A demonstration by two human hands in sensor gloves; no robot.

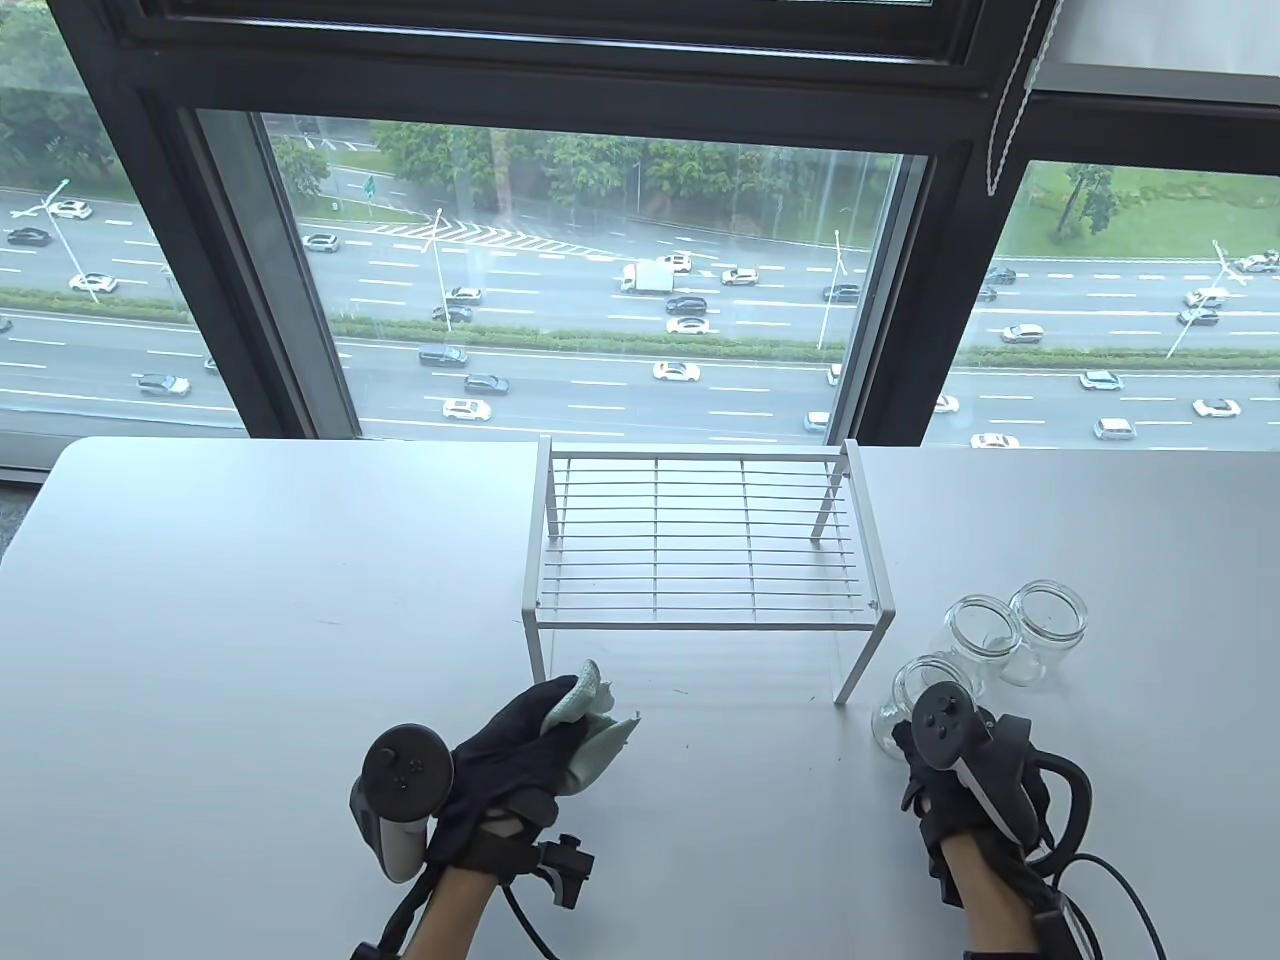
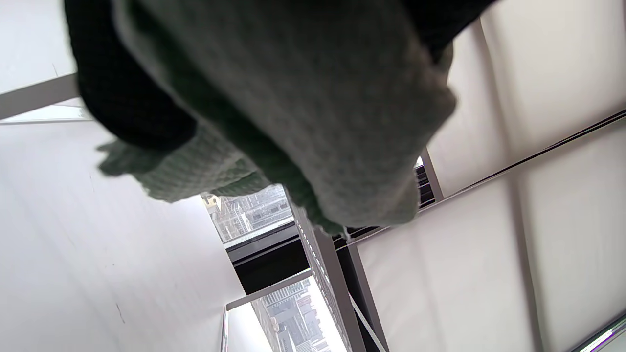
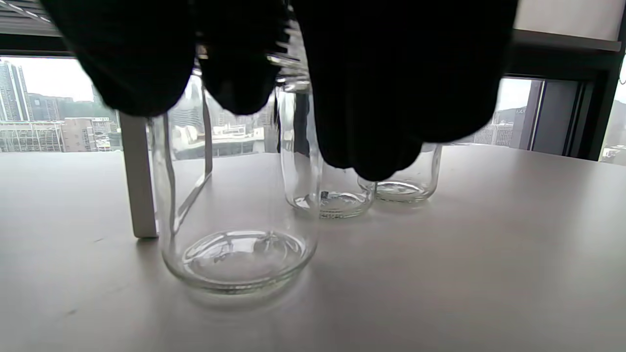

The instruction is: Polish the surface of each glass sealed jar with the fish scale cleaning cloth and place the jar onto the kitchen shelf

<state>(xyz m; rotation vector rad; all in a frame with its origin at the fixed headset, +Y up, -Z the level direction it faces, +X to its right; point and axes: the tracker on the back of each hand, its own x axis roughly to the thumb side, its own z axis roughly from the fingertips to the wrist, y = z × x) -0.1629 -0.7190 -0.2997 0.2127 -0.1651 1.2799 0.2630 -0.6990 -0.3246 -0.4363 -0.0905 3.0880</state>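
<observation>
My left hand (image 1: 525, 735) grips a bunched pale green cleaning cloth (image 1: 592, 742) just above the table, in front of the shelf's left leg. In the left wrist view the cloth (image 2: 313, 117) fills the top, with a gloved finger (image 2: 132, 112) curled around it. Three lidless clear glass jars stand at the right: the nearest jar (image 1: 905, 700), the middle jar (image 1: 985, 635) and the far jar (image 1: 1048, 615). My right hand (image 1: 925, 740) is right behind the nearest jar (image 3: 234, 230). Its fingers (image 3: 142, 63) hang before the jar's neck; I cannot tell whether they touch it. The jar stands on the table.
A white wire kitchen shelf (image 1: 700, 560) stands mid-table with nothing on its rack; its front right leg (image 3: 138, 181) is just left of the nearest jar. The white table (image 1: 250, 620) ends at a large window behind. Cables trail from both wrists.
</observation>
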